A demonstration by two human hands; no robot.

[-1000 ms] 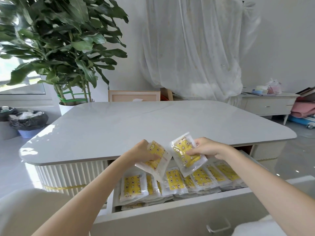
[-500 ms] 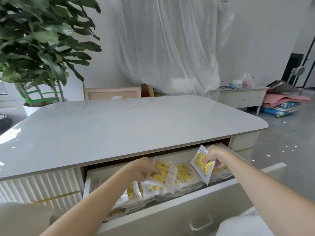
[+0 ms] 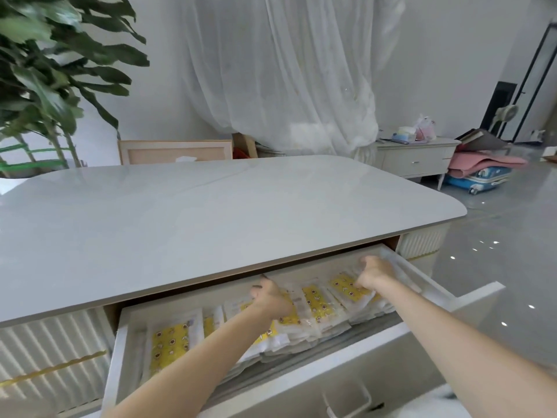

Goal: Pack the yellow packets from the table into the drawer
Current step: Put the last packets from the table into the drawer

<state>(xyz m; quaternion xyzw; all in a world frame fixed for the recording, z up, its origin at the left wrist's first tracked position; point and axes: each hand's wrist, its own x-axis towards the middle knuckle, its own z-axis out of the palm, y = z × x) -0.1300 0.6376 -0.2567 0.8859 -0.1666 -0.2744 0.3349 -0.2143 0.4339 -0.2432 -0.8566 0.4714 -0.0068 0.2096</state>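
Two hands are down in the open drawer [image 3: 301, 384], set apart from each other, each on the row of yellow packets [image 3: 168, 345]. Your left hand [image 3: 271, 298] lies with its fingers bent over the far end of a packet near the middle of the row. Your right hand [image 3: 375, 274] is knuckles-up, with its fingers curled down at the far end of a packet toward the right end. Blur hides whether either hand pinches its packet or only presses on it. The packets lie flat and overlap like shingles, from left of your left hand to just past your right. Each has its long axis running from the drawer front by your forearms toward the back, leaning a little rightward at the far end. Each is clear plastic with a yellow panel along its length, dotted with small brown and white figures; no writing can be read. Beyond your fingertips the pale grey bench [image 3: 211, 212] overhangs the drawer's back.
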